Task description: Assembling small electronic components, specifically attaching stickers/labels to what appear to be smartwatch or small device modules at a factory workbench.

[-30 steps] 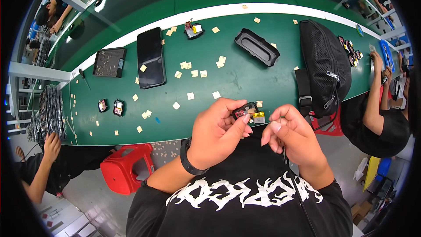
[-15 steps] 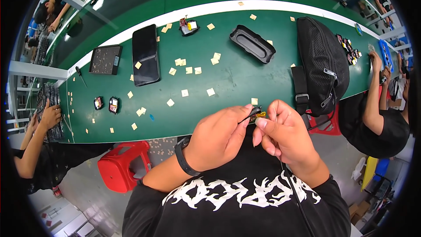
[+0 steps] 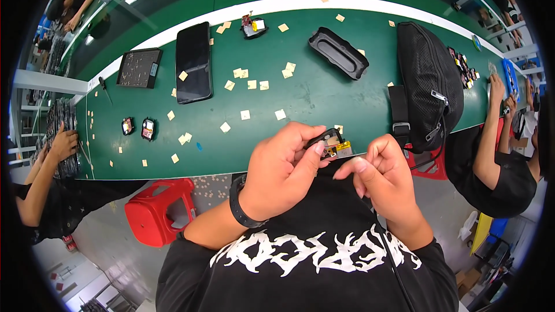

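Pinching a small black plastic casing (image 3: 330, 134) at the edge of the green counter (image 3: 324, 101), the left hand (image 3: 283, 167) is closed. The right hand (image 3: 386, 178), half-curled, is just beside; whether it grips anything is unclear.

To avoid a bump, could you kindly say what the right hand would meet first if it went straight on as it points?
Probably the left hand, which holds a small opened device, though the depth is unclear.

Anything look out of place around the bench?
Yes: cream squares lie scattered across the green bench, one on the black phone-like device; pale bits litter the floor beside the red stool. They look strewn, not stacked.
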The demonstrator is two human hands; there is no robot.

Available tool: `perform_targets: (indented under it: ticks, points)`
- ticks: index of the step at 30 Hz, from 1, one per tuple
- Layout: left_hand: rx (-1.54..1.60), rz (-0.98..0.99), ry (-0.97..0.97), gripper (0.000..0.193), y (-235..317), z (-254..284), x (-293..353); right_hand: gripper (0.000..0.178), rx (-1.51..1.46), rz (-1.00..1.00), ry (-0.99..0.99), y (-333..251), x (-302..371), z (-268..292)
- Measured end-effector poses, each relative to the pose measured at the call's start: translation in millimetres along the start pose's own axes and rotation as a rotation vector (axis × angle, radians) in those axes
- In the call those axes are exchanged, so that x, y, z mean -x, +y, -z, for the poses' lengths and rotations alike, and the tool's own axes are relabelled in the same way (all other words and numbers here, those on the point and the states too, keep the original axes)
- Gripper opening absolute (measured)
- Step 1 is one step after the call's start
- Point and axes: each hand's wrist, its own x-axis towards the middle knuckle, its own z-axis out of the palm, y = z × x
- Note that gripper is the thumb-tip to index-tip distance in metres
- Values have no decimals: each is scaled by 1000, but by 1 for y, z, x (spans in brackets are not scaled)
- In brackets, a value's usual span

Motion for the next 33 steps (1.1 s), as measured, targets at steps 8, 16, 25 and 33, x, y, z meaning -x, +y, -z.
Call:
perform_targets:
  ticks: [8, 16, 25, 33]
  points:
    - [-366, -199, -3, 19, 4, 2, 2, 15, -26, -263, -135, -24, -3, 4]
    - [-564, -519, 15, 24, -5, 2, -3, 17, -264, -334, -70, -13, -15, 1]
    - [-328, -118, -107, 19, 0, 8, 0, 20, 37, -63, -46, 2, -6, 4]
    - [255, 181, -146, 24, 6, 8, -5, 48, 661, 397, -93, 8, -2, 17]
